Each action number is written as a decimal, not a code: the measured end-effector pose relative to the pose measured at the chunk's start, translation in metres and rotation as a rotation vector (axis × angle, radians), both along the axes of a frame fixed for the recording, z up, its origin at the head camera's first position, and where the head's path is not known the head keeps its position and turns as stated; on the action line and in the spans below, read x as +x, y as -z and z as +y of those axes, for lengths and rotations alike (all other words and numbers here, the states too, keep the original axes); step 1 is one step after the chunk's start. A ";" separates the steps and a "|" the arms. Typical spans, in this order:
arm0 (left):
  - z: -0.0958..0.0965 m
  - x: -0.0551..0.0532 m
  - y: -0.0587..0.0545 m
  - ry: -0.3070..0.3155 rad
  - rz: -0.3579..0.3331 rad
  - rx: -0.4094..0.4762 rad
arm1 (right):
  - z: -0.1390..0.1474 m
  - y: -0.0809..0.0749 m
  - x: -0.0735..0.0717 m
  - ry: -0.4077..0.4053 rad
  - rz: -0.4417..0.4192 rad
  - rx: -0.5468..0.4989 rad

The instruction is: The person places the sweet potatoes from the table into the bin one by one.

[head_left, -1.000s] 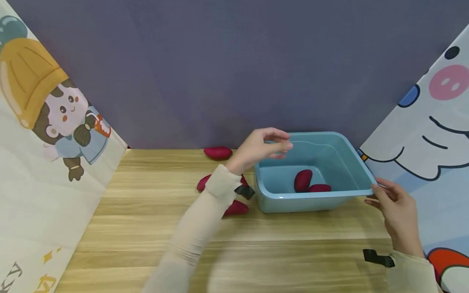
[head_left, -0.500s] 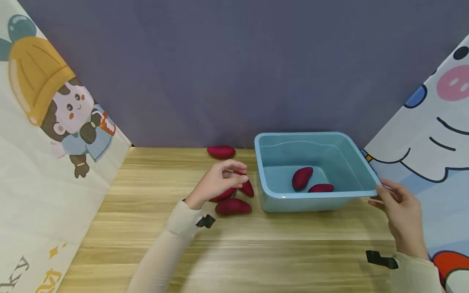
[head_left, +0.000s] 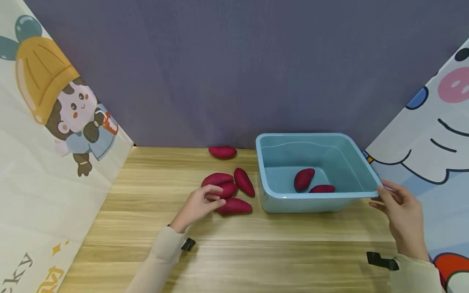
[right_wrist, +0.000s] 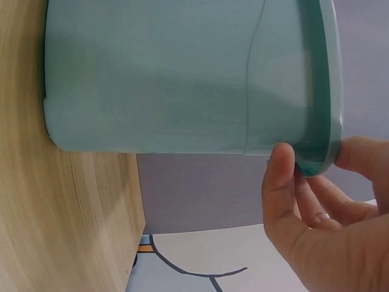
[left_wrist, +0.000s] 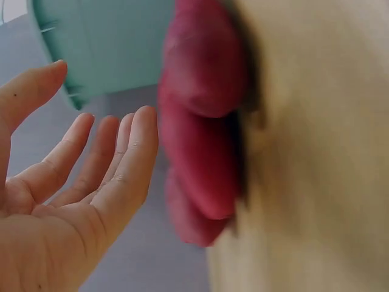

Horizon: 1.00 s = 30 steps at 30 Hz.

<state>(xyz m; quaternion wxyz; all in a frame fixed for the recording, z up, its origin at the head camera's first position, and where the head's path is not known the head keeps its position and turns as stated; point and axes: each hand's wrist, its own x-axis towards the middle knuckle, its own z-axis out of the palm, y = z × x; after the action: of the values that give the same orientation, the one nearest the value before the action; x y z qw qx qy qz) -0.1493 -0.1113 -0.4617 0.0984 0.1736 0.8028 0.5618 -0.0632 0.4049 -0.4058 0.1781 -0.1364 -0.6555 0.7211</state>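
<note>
My left hand (head_left: 197, 206) hovers over the near left of a group of dark red sweet potatoes, its thumb and fingers parted with nothing between them. Under its fingertips are a sweet potato (head_left: 228, 190) and another (head_left: 234, 206) closer to me. One more sweet potato (head_left: 217, 179) lies just behind these, and a slanted one (head_left: 244, 182) sits to the right. In the left wrist view the sweet potatoes (left_wrist: 203, 146) are beside the spread fingers. My right hand (head_left: 404, 215) pinches the near right rim corner of a light blue plastic bin (right_wrist: 164, 79), thumb and fingers on either side.
Two sweet potatoes, one upright (head_left: 304, 180) and one partly hidden by the front rim (head_left: 322, 189), lie in the bin. Another sweet potato (head_left: 222, 152) lies by the grey back wall (head_left: 190, 73). Printed side panels (head_left: 29, 162) flank the wooden table (head_left: 278, 252).
My left hand has moved from over the bin, left and toward me, to the sweet potatoes, uncovering several of them. My right hand keeps holding the bin's corner. The view has shifted slightly.
</note>
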 end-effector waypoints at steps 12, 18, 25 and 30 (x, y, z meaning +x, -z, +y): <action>0.005 0.007 0.030 -0.055 -0.017 -0.085 | 0.000 0.001 0.000 0.009 -0.010 0.019; 0.008 0.007 0.035 -0.070 -0.042 -0.128 | -0.001 0.002 0.000 0.025 -0.012 0.027; 0.010 0.007 0.038 -0.058 -0.072 -0.146 | -0.002 0.001 0.000 0.028 0.000 0.012; 0.011 0.007 0.040 -0.041 -0.073 -0.131 | -0.001 0.002 -0.001 0.034 0.000 0.015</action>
<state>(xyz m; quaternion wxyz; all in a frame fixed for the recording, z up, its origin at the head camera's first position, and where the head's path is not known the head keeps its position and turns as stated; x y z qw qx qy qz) -0.1427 -0.0999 -0.5015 0.1271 0.1299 0.8372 0.5158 -0.0640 0.4038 -0.4081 0.1915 -0.1461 -0.6585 0.7130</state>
